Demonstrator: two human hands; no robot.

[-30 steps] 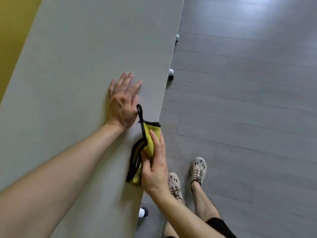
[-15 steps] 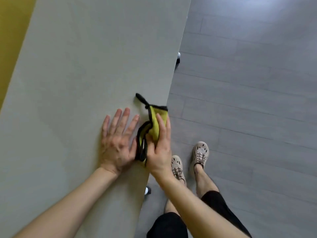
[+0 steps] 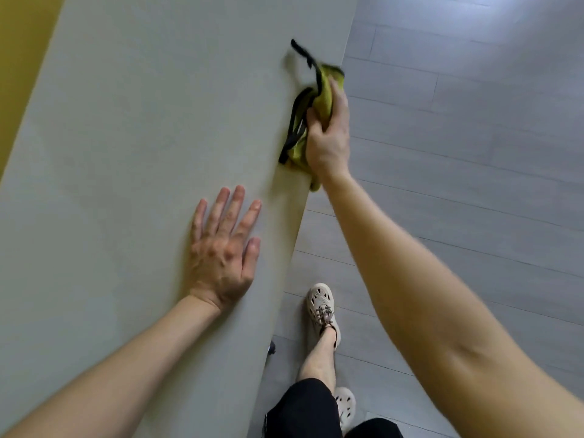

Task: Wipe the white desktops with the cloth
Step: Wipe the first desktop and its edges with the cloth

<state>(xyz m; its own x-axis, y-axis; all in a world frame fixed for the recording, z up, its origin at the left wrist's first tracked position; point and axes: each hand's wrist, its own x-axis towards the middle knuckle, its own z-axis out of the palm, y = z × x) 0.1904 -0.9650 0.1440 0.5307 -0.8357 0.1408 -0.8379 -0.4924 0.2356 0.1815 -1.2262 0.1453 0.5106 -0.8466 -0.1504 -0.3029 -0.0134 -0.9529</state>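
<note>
Stretching away from the person on a slant, the desktop [image 3: 142, 121] filled the left and middle of the view. Its long right edge ran from near the body up toward the far top, with grey floor [image 3: 474, 153] beyond it. Everything the next stroke turned on sat along that edge.

The left hand [image 3: 222, 254] lay flat on the desktop close to the edge, fingers straight and spread, holding nothing. It seemed to be bracing the person's lean. The right hand [image 3: 328, 134] was farther out along the same edge, well ahead of the left, with the arm close to full reach. Its thumb and fingers were curled round the cloth [image 3: 325, 96], pressing it to the desktop right at the rim.

The cloth, yellow with black trim, was bunched into a long shape whose axis followed the edge. Part of it showed ahead of the fingertips, and part trailed behind the wrist and hung a little over the rim. It was blurred, so its folds could not be read. A black strap [image 3: 303, 53] stuck out from its far end onto the desktop.

Judged from this, the right hand had the cloth and the left had no call to reach for it. The wide bare run of desktop lay to the cloth's left. With little reach to spare ahead, the coming pass would likely sweep leftward, or back toward the body along the edge
</note>
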